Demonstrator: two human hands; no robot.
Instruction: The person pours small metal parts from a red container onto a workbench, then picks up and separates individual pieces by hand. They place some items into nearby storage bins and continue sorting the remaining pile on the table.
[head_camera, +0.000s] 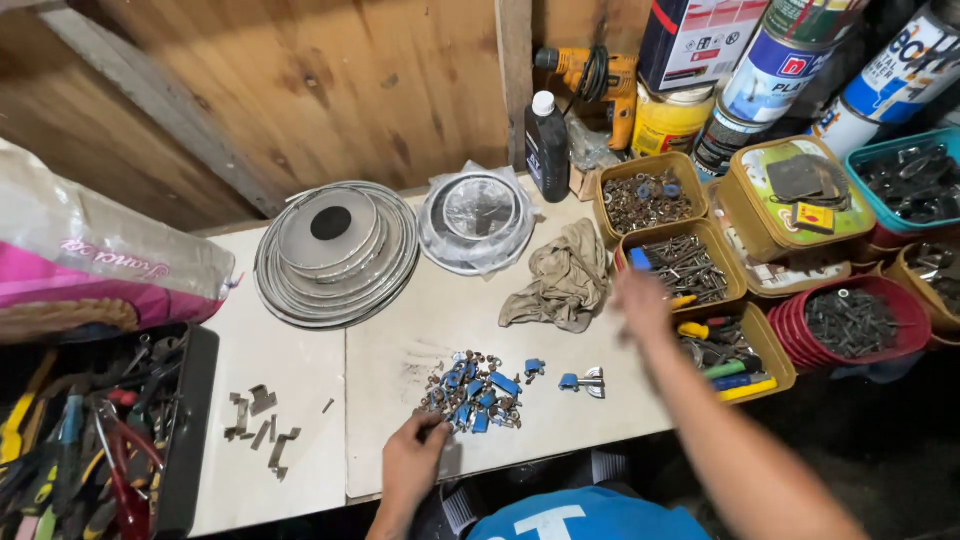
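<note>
A pile of small blue and silver metal connectors (475, 392) lies near the front of the white worktop (400, 330). My left hand (412, 462) rests at the pile's lower left edge, fingertips pinching at the pieces. A separate blue and silver piece (583, 381) lies to the right of the pile. My right hand (640, 302) is blurred and reaches over the bench's right side, beside a yellow tub of long screws (683, 266). I cannot see whether it holds anything.
Stacked metal rings and lids (335, 250) and a plastic-wrapped round lid (478, 218) sit at the back. A tan rag (562, 280), black bottle (546, 133), orange drill (595, 78), paint cans, and tubs of fasteners fill the right. A black toolbox (95, 430) is left, grey brackets (262, 425) beside it.
</note>
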